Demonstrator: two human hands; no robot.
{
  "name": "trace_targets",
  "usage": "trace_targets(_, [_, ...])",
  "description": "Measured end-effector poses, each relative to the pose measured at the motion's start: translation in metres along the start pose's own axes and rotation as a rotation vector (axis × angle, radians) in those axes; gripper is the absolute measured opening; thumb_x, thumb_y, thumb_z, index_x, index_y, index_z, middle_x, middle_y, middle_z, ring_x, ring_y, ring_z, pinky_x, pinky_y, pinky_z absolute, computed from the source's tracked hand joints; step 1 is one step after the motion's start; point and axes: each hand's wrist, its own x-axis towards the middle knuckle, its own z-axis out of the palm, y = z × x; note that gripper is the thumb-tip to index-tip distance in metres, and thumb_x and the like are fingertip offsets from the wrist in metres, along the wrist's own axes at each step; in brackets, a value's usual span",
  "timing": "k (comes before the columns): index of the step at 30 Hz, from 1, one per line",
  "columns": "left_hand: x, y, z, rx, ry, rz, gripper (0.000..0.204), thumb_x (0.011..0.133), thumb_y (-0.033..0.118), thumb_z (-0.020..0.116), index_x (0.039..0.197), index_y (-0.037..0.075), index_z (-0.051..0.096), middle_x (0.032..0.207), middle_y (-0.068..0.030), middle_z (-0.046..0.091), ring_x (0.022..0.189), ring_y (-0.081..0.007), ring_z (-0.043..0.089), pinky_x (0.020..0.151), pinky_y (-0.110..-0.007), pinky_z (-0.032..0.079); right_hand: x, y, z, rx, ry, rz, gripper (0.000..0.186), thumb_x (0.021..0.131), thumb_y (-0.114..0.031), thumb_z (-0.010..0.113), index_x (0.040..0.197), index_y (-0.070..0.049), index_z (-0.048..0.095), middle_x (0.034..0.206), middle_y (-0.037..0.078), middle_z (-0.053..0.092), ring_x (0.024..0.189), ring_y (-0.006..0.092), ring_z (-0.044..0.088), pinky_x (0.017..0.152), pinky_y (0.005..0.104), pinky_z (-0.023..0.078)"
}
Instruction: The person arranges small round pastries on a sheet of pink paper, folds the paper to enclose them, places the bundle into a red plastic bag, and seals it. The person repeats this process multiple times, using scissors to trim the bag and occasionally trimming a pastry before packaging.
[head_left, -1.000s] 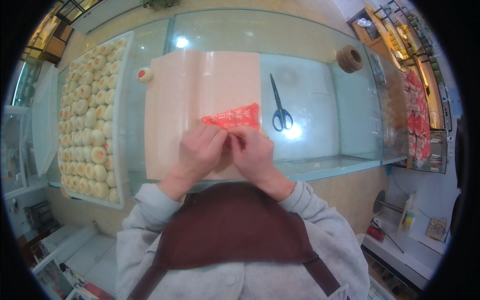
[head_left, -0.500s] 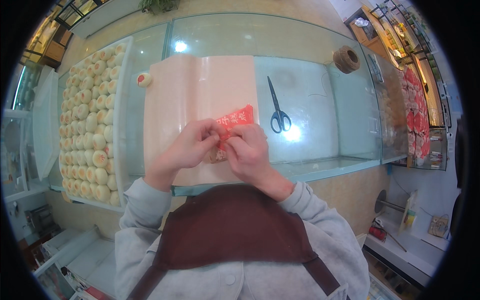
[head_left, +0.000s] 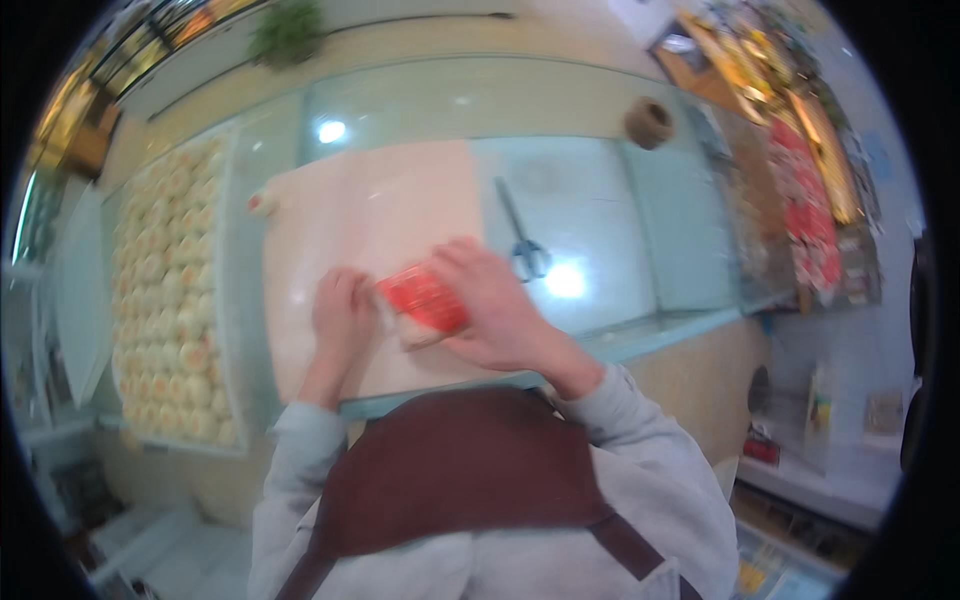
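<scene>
My right hand point(head_left: 490, 300) grips a small red printed food bag point(head_left: 415, 295) from its right side, with the fingers over the top edge and the thumb below. The bag is tilted above the brown paper sheet point(head_left: 310, 230), its lower part pale or see-through. My left hand point(head_left: 343, 310) is just left of the bag, apart from its main body. Its fingers are curled together, and blur hides whatever may be between them. To the right of the paper lie black scissors point(head_left: 523, 245) on the glass counter. A single round bun point(head_left: 262, 203) sits by the paper's far left corner.
A white tray point(head_left: 232, 300) of several rows of round pale buns stands at the left. A ball of brown twine point(head_left: 649, 123) is at the counter's far right. Beyond the glass on the right lie several red packets point(head_left: 800, 200). The counter's front edge runs before my apron.
My hands have parted: the left has moved left off the bag, while the right has shifted its hold round the bag's side. The bag has turned and moved left. The whole view has shifted and blurred.
</scene>
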Motion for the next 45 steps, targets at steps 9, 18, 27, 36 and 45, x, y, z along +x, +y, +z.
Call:
trace_targets(9, [-0.025, 0.024, 0.000, 0.206, -0.148, 0.190, 0.052, 0.098, 0.004, 0.061, 0.150, -0.002, 0.056, 0.160, -0.0240, 0.051, 0.151, -0.0433, 0.045, 0.125, -0.054, 0.035, 0.009, 0.016, 0.023, -0.247, -0.261, 0.012, 0.083, 0.069, -0.037, 0.094, 0.136, -0.003, 0.061, 0.120, 0.019, 0.066, 0.119, 0.0371, 0.062, 0.108, 0.0484, 0.045])
trace_targets(18, [-0.029, 0.019, -0.002, 0.225, -0.185, 0.213, 0.055, 0.097, 0.003, 0.061, 0.152, -0.001, 0.056, 0.164, -0.0239, 0.048, 0.155, -0.0449, 0.040, 0.128, -0.055, 0.032, -0.027, -0.005, -0.003, -0.241, -0.119, 0.213, 0.087, 0.074, -0.048, 0.091, 0.143, -0.006, 0.059, 0.122, 0.018, 0.067, 0.116, 0.0365, 0.064, 0.100, 0.0472, 0.047])
trace_targets(27, [-0.047, 0.049, 0.017, 0.380, -0.211, 0.005, 0.061, 0.095, 0.014, 0.066, 0.152, -0.005, 0.055, 0.163, -0.0326, 0.046, 0.154, -0.0519, 0.038, 0.129, -0.061, 0.029, -0.132, 0.054, -0.170, -0.371, 0.317, 0.434, 0.069, 0.074, -0.034, 0.090, 0.132, -0.007, 0.063, 0.109, 0.016, 0.072, 0.102, 0.0399, 0.070, 0.087, 0.0521, 0.055])
trace_targets(36, [-0.038, 0.145, 0.083, 0.413, -0.288, -0.011, 0.085, 0.099, 0.042, 0.068, 0.164, -0.004, 0.039, 0.173, -0.0339, 0.029, 0.163, -0.0497, 0.024, 0.134, -0.054, 0.021, -0.221, 0.137, -0.277, -0.497, 0.350, 0.946, 0.081, 0.074, -0.046, 0.097, 0.138, -0.008, 0.067, 0.131, 0.018, 0.070, 0.121, 0.0374, 0.068, 0.102, 0.0496, 0.055])
trace_targets(45, [-0.015, 0.122, 0.054, 0.393, -0.422, 0.210, 0.086, 0.100, 0.051, 0.064, 0.165, 0.000, 0.041, 0.175, -0.0263, 0.030, 0.165, -0.0448, 0.023, 0.136, -0.051, 0.020, -0.201, 0.157, -0.262, -0.687, 0.383, 0.702, 0.079, 0.081, -0.029, 0.089, 0.148, -0.003, 0.057, 0.142, 0.020, 0.064, 0.133, 0.0411, 0.059, 0.115, 0.0511, 0.046])
